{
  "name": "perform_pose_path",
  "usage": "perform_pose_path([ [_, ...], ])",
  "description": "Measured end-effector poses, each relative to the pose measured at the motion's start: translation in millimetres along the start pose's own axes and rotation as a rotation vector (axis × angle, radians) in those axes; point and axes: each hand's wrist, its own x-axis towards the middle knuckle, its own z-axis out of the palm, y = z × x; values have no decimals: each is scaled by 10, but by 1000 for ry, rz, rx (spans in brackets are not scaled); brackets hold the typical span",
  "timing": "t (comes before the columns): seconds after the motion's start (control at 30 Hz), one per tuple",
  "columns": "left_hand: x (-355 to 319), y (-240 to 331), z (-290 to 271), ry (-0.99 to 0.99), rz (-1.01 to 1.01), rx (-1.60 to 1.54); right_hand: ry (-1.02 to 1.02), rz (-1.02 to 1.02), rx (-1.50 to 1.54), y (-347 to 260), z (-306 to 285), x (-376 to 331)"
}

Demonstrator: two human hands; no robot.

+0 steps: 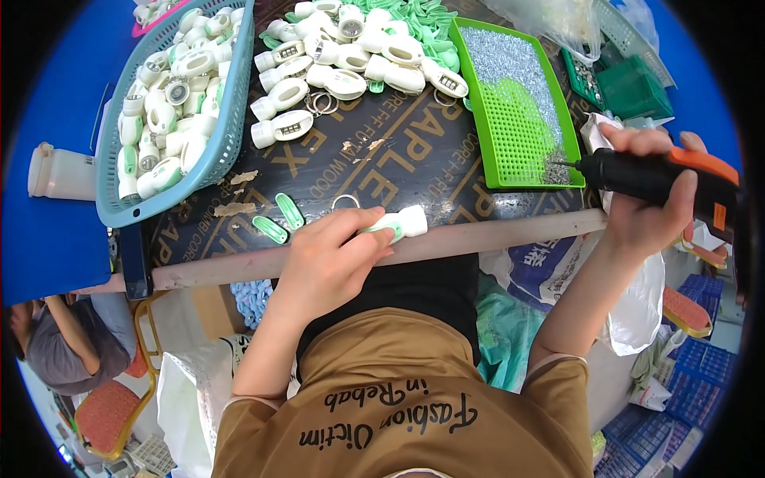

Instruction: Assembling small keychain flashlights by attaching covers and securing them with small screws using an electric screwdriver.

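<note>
Fetching screws (556, 173) just beside it, apparently, the right hand (652, 211) curls round a power driver (629, 171). The left hand (331, 255) pinches a flashlight (411, 221), likely needing steadiness next

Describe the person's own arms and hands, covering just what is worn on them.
The left hand and right hand are bare, with no gloves, and no watch or bracelet shows at either wrist. Both forearms are uncovered. The left sleeve and right sleeve are short and mustard-brown, each with a thin pale edge at its opening.
</note>
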Motion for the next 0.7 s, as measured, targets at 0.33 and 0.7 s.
perform_pose_path([
  [0.33, 7, -7, -10, 9, -25, -32, 66, 115, -29, 276, 183, -123],
  [0.7, 5, -8, 9, 10, -60, -69, 110, -16, 73, 455, 164, -161],
])
